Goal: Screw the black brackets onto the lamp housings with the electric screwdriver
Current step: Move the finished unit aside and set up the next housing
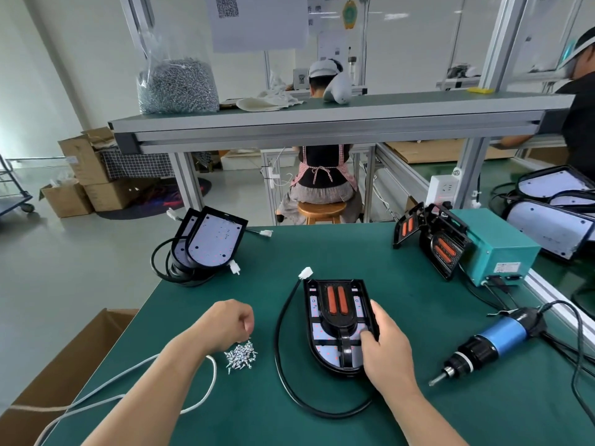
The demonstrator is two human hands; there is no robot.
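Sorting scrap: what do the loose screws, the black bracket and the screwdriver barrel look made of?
Screws: bright, shiny silver, likely plated steel. Black bracket: glossy with moulded ribs, probably plastic. Screwdriver barrel: smooth blue sheen, metal or plastic, unclear.

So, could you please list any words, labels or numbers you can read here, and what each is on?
No text can be read.
White sheet: a QR code, no legible words.
Label on the teal box: too blurred.
Yellow hanging tag: too small.
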